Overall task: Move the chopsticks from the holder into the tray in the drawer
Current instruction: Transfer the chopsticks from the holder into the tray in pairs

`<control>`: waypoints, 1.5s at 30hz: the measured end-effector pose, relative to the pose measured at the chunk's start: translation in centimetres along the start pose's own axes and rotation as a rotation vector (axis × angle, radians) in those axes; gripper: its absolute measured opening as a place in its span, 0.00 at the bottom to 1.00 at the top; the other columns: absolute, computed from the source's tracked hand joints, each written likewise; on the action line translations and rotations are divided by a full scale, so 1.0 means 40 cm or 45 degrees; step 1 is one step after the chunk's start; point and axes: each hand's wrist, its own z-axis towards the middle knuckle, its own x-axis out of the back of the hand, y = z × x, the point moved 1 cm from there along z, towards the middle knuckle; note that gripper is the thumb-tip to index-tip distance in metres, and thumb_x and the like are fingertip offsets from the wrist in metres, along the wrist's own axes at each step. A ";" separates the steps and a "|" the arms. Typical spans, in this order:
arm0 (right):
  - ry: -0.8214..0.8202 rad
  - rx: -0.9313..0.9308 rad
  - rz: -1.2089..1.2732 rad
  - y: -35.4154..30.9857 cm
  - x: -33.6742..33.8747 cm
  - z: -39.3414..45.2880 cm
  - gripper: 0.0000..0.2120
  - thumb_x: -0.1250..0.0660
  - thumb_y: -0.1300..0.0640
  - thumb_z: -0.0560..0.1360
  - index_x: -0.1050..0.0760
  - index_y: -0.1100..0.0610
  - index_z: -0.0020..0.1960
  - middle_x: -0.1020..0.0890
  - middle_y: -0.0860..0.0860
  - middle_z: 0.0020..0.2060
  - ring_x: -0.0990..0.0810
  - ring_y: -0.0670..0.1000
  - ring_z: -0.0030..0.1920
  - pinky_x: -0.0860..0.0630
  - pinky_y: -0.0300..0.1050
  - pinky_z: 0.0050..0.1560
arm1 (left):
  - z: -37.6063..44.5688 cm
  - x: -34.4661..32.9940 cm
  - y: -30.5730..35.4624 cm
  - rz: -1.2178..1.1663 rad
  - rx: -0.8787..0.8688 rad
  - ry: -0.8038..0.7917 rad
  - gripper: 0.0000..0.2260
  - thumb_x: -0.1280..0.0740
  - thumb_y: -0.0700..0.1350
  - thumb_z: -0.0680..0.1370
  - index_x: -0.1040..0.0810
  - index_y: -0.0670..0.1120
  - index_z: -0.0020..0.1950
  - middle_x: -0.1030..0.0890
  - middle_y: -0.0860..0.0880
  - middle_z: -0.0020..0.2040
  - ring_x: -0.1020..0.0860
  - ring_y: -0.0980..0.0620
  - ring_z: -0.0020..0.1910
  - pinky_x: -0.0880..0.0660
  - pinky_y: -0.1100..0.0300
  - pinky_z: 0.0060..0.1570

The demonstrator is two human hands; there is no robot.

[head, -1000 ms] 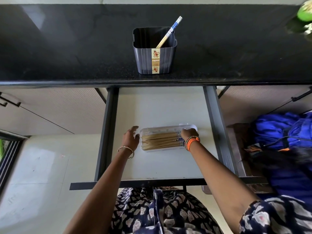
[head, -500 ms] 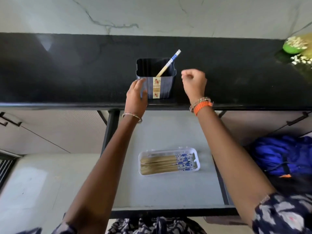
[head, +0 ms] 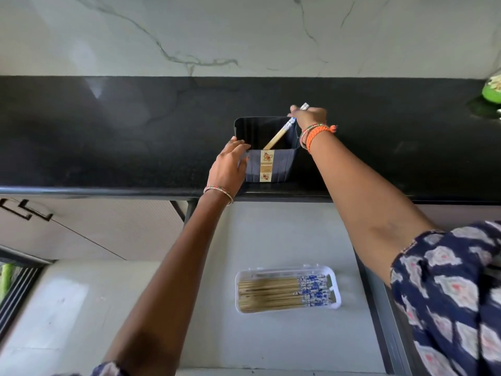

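A dark square holder (head: 279, 166) with a flowered label stands near the front edge of the black counter. One wooden chopstick (head: 276, 138) with a blue-patterned top leans inside it toward the right. My right hand (head: 310, 118) pinches the chopstick's top end above the holder's right rim. My left hand (head: 230, 166) grips the holder's left side. Below, in the open drawer, a clear plastic tray (head: 334, 280) holds several matching chopsticks (head: 282, 294) lying side by side.
The black counter (head: 108, 137) runs across the view under a marble wall. A green bowl (head: 492, 89) sits at its far right. The drawer's grey floor (head: 284, 343) surrounds the tray, with a dark rail (head: 385, 308) on the right. Cabinet fronts are at the left.
Both hands left the tray in the drawer and rose to the counter. The left hand took hold of the holder's side and the right hand closed on the last chopstick's top.
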 end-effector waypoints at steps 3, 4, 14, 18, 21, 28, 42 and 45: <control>0.013 -0.073 0.155 -0.005 -0.003 0.002 0.09 0.30 0.60 0.74 0.22 0.62 0.36 0.14 0.56 0.45 0.17 0.49 0.42 0.24 0.35 0.41 | 0.002 -0.003 0.003 0.008 0.005 -0.011 0.14 0.40 0.40 0.78 0.26 0.44 0.63 0.28 0.43 0.68 0.32 0.45 0.70 0.30 0.52 0.65; 0.032 -0.092 0.188 -0.010 0.001 0.001 0.09 0.30 0.60 0.74 0.23 0.62 0.35 0.14 0.55 0.45 0.17 0.49 0.41 0.24 0.36 0.41 | 0.002 -0.003 0.005 0.015 0.010 -0.024 0.14 0.40 0.40 0.79 0.27 0.44 0.64 0.28 0.43 0.69 0.32 0.45 0.70 0.29 0.51 0.65; 0.095 0.000 0.965 -0.126 0.172 -0.154 0.09 0.34 0.67 0.75 0.25 0.59 0.37 0.21 0.53 0.36 0.22 0.47 0.33 0.21 0.40 0.41 | -0.062 0.030 0.108 -0.240 0.054 0.260 0.16 0.41 0.32 0.76 0.25 0.41 0.61 0.24 0.42 0.63 0.21 0.43 0.53 0.22 0.54 0.57; 0.037 -0.052 1.230 -0.066 0.271 -0.280 0.09 0.35 0.64 0.77 0.23 0.56 0.39 0.18 0.51 0.39 0.18 0.47 0.41 0.21 0.44 0.54 | -0.172 -0.004 0.103 -0.278 0.046 0.309 0.15 0.40 0.30 0.74 0.23 0.40 0.58 0.21 0.41 0.57 0.22 0.46 0.55 0.24 0.58 0.55; 0.040 -0.206 1.321 0.098 0.326 -0.342 0.10 0.38 0.62 0.79 0.25 0.54 0.40 0.18 0.49 0.37 0.19 0.45 0.39 0.21 0.39 0.49 | -0.275 -0.040 0.052 -0.492 0.436 0.399 0.15 0.41 0.28 0.72 0.21 0.38 0.53 0.18 0.39 0.52 0.20 0.43 0.51 0.23 0.55 0.52; 0.116 -0.770 1.068 0.583 0.342 -0.486 0.18 0.48 0.67 0.82 0.35 0.55 0.35 0.26 0.51 0.16 0.27 0.44 0.17 0.29 0.33 0.21 | -0.487 -0.148 -0.088 -0.279 1.087 -0.254 0.15 0.40 0.38 0.77 0.27 0.39 0.63 0.23 0.37 0.62 0.26 0.40 0.62 0.30 0.55 0.60; 0.202 -0.961 0.403 0.675 0.245 -0.507 0.18 0.45 0.67 0.79 0.33 0.64 0.68 0.23 0.56 0.52 0.27 0.54 0.44 0.29 0.43 0.53 | -0.625 -0.224 -0.157 -0.479 1.325 -0.578 0.16 0.39 0.34 0.76 0.30 0.36 0.64 0.23 0.29 0.57 0.25 0.31 0.58 0.27 0.46 0.58; 0.186 -0.989 0.351 0.639 0.241 -0.512 0.05 0.44 0.67 0.77 0.32 0.63 0.52 0.29 0.54 0.42 0.36 0.51 0.30 0.30 0.45 0.54 | -0.620 -0.225 -0.146 -0.507 1.280 -0.610 0.17 0.39 0.32 0.75 0.30 0.37 0.64 0.19 0.36 0.45 0.23 0.40 0.43 0.25 0.56 0.41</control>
